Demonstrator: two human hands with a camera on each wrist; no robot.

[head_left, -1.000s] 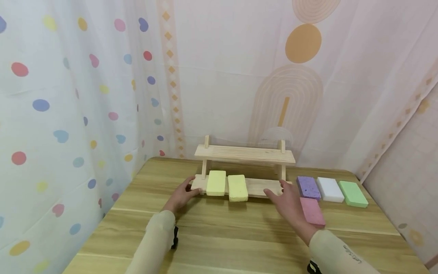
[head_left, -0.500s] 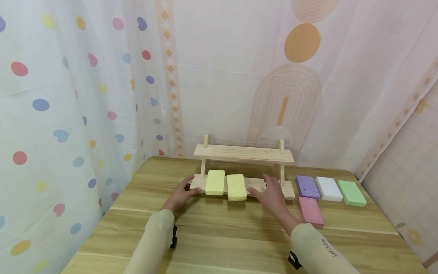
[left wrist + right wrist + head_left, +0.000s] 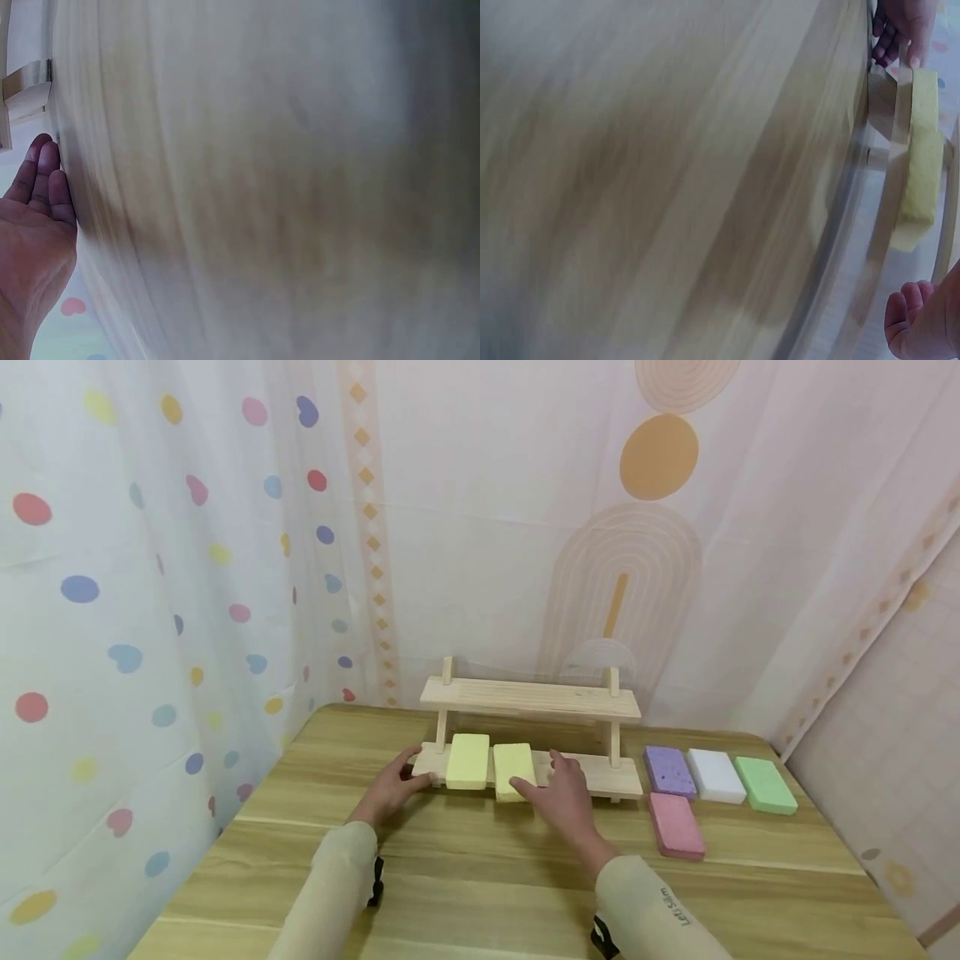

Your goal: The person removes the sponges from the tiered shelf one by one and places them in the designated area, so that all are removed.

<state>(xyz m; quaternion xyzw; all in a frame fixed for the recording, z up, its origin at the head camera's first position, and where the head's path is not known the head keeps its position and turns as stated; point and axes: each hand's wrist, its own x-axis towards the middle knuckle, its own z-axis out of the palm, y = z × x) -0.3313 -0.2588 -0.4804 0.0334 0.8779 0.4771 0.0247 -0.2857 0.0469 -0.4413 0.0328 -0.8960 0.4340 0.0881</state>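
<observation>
A two-tier wooden rack [image 3: 528,695] stands on the table. On its lower shelf lie two yellow sponges, the left sponge [image 3: 468,762] and the right sponge [image 3: 514,765], whose front end juts past the shelf edge. My left hand [image 3: 390,787] holds the left end of the lower shelf, thumb on top. The right wrist view shows that thumb [image 3: 916,56] by the shelf end, fingers lower. Beside the right sponge is my right hand [image 3: 564,797], its thumb overlapping the sponge's near right corner and its other fingers loosely bent, holding nothing.
Right of the rack, a purple sponge [image 3: 670,771], a white sponge [image 3: 717,776] and a green sponge [image 3: 765,785] lie in a row. A pink sponge [image 3: 677,825] lies in front of the purple one. Patterned curtains [image 3: 480,568] hang behind the table [image 3: 450,893].
My right hand has moved left along the lower shelf, from its right end to the right yellow sponge. My left hand stays at the shelf's left end.
</observation>
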